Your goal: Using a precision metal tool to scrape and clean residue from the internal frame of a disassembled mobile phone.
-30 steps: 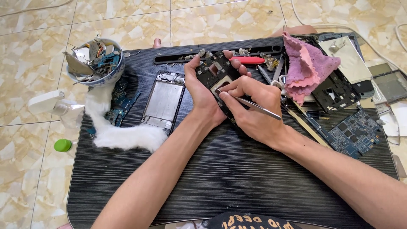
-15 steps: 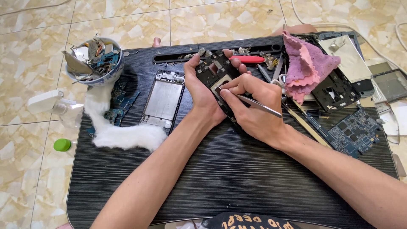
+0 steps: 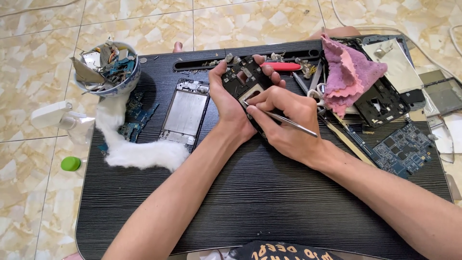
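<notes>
Over the dark surface point(image 3: 269, 202): phone frame work
Left hand point(image 3: 226, 103) cradles the thin, light, brittle-looking phone frame point(image 3: 245, 82) by its edges; right hand point(image 3: 284, 120) pinches slim metal tweezers point(image 3: 288, 121) at it.

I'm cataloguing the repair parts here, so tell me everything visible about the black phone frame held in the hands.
The black phone frame looks like dark plastic with rectangular cutouts. It is tilted above the black table, cradled by the left hand. The right hand presses metal tweezers to its lower cutout. Its lower end is hidden.

black wood-grain table point(image 3: 269, 202), pink cloth point(image 3: 349, 72), white cotton point(image 3: 137, 151), green cap point(image 3: 70, 163), red-handled screwdriver point(image 3: 284, 66), blue circuit board point(image 3: 403, 148).
</notes>
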